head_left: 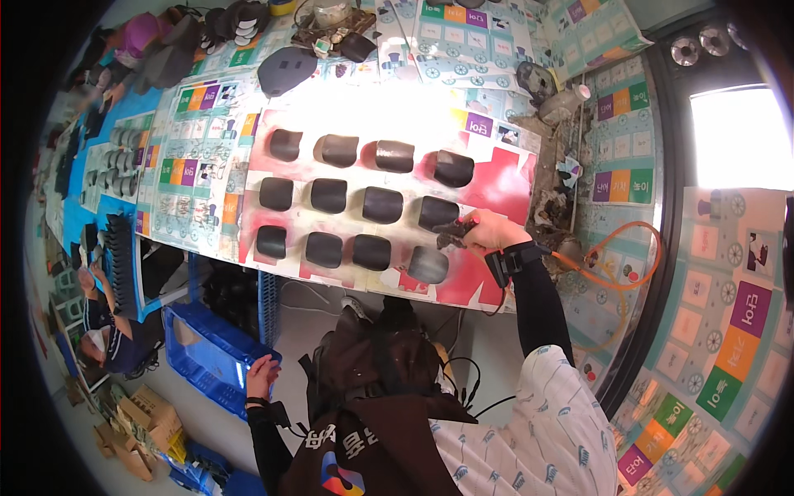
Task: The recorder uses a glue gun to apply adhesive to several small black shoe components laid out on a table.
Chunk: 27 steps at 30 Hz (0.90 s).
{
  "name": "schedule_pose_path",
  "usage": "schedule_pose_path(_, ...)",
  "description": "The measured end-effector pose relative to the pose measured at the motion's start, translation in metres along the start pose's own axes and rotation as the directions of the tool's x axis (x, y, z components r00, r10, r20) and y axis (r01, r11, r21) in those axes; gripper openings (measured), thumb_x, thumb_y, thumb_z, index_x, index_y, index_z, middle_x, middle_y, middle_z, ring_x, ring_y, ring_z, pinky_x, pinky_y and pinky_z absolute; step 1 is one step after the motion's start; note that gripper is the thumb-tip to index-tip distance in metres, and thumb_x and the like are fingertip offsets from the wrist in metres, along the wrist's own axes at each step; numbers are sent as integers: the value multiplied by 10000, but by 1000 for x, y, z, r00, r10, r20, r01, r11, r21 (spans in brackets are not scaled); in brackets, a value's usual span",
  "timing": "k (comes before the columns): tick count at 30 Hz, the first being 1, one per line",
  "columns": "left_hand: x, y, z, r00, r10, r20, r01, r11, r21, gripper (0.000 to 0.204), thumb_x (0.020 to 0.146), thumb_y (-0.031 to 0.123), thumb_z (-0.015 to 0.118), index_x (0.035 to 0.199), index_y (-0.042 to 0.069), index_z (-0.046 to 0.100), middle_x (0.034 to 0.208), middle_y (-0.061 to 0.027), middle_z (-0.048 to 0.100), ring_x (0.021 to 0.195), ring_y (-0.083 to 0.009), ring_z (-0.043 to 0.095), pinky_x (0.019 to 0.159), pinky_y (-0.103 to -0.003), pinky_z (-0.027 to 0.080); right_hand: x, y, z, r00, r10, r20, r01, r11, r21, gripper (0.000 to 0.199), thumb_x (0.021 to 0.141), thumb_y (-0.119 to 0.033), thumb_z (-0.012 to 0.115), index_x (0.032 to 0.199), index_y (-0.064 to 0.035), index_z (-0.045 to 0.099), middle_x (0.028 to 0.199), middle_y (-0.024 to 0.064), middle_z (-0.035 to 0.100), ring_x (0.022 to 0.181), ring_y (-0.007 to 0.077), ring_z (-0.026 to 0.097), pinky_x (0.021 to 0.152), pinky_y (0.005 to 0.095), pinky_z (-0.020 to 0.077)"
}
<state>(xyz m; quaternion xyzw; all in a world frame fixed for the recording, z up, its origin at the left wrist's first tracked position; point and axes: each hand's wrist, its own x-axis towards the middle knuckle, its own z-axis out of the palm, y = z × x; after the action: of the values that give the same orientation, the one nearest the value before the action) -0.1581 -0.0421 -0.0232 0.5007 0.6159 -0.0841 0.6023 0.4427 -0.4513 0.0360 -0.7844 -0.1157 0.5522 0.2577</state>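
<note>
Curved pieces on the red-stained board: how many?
12 curved pieces on the board: four in the far row, four in the middle, four in the near row, its rightmost piece grayer. None looks hidden, though the right hand covers some board.

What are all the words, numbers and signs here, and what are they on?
I won't copy words out, but here's where they are:
Wall sheets: large letters on purple, orange and green blocks; the pale squares' writing is too small.
Table sheets: similar coloured blocks; smaller writing is too blurred.
Brown apron: white letters and a colourful sign.
Light sleeve: repeated blue marks.
Dark curved pieces: no writing I can see.
</note>
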Motion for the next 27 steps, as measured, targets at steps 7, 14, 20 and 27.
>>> schedule_pose_path(7, 7, 11, 10, 1000, -4, 25, 4, 1000, 22, 293, 992, 203, 637, 1249, 65, 660, 1095, -102, 738, 928, -213, 722, 789, -296, 548, 9, -7, 20, 990, -55, 130, 52, 998, 27, 116, 713, -88, 662, 792, -6, 681, 545, 50, 567, 518, 159, 567, 525, 349, 431)
schedule_pose_path(14, 9, 27, 18, 998, 28, 60, -30, 999, 42, 294, 989, 187, 629, 1247, 47, 653, 1082, -101, 739, 908, -196, 723, 785, -292, 553, -22, -28, 43, 966, -206, -159, 182, 972, -151, 235, 717, -115, 641, 906, -10, 732, 798, 240, 682, 754, 424, 650, 717, 454, 529)
schedule_pose_path(20, 27, 30, 1, 992, 60, 107, -65, 997, 40, 285, 995, 182, 619, 1249, 58, 654, 1056, -86, 735, 893, -184, 721, 780, -291, 551, -43, 5, 85, 912, -368, -179, 316, 911, -265, 256, 717, -131, 657, 929, -8, 730, 850, 268, 673, 835, 466, 644, 762, 499, 528)
schedule_pose_path(27, 43, 7, -59, 987, 99, 126, -102, 994, 22, 311, 970, 198, 627, 1255, 77, 654, 1062, -81, 735, 883, -174, 711, 762, -290, 536, -86, 24, 122, 806, -357, -472, 241, 926, -289, 231, 831, -136, 688, 1018, -4, 723, 846, 253, 671, 787, 441, 645, 699, 439, 513)
